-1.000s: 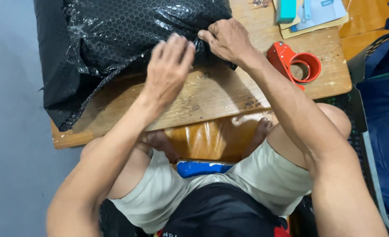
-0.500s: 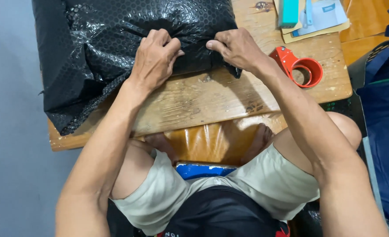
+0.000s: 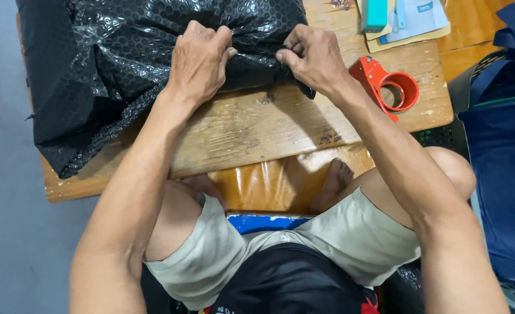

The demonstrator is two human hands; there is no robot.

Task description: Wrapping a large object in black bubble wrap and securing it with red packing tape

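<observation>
While the person sits with bare feet tucked under a low wooden bench [image 3: 269, 128], both bare hands are clenched on a bulky parcel wrapped in black bubble-wrap plastic [image 3: 112, 52], which lies on the far left part of the bench and hangs over its left edge. The left hand [image 3: 199, 58] presses down on the parcel's near edge, its grip closed into a fist around a bunched fold of the black plastic. The right hand [image 3: 312, 55] sits just beside it, to the right — its grip pinched together on the same gathered edge, thumb against fingertips. Near the right wrist, a red plastic tape dispenser with a round ring [image 3: 388, 87] rests on the bench, apart from the parcel. At the far right corner lie a teal rectangular block [image 3: 376, 13] and some pale blue and tan papers [image 3: 420, 20]. A dark blue fabric bag [image 3: 501, 151] stands off the bench's right side.
</observation>
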